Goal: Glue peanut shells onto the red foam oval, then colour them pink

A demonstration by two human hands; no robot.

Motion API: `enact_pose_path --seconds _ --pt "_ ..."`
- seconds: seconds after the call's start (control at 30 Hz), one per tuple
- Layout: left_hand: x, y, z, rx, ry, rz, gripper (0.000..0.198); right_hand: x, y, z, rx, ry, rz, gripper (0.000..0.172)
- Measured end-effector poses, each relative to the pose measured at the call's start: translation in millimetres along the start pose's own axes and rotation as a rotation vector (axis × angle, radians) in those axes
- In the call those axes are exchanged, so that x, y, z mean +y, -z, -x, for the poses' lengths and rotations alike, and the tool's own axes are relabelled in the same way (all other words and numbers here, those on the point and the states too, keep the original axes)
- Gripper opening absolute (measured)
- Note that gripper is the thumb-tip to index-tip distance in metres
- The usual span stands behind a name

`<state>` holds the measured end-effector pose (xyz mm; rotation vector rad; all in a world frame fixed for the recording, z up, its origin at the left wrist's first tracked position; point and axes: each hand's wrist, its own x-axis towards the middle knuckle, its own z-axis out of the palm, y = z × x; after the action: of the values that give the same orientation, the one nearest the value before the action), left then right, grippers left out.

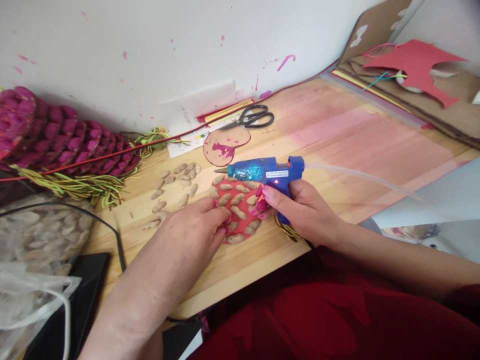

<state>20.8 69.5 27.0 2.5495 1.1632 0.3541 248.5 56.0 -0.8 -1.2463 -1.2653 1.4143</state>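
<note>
A red round disc [240, 209] lies on the wooden table [337, 145], with several peanut shells stuck on it. My left hand [195, 227] rests on the disc's left edge, fingers curled and pressed together on a shell there. My right hand [300, 207] grips a blue glue gun [264, 171], its nozzle pointing left just above the disc's top edge; a clear glue stick sticks out of its back to the right.
Loose peanut shells [176, 185] lie left of the disc. Black scissors [255, 116] and a painted cardboard circle [224, 146] sit near the wall. Magenta shell craftwork [56, 135] fills the left; a plastic bag of shells [33, 240] lies lower left. Cardboard and red paper [416, 65] are at right.
</note>
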Motion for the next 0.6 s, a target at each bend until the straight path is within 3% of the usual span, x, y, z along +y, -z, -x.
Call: enact_pose_path --seconds 0.6 --pt "3.5 -6.3 2.9 0.004 0.018 -0.029 0.01 1.7 1.1 0.8 -0.007 0.013 0.04 0.032"
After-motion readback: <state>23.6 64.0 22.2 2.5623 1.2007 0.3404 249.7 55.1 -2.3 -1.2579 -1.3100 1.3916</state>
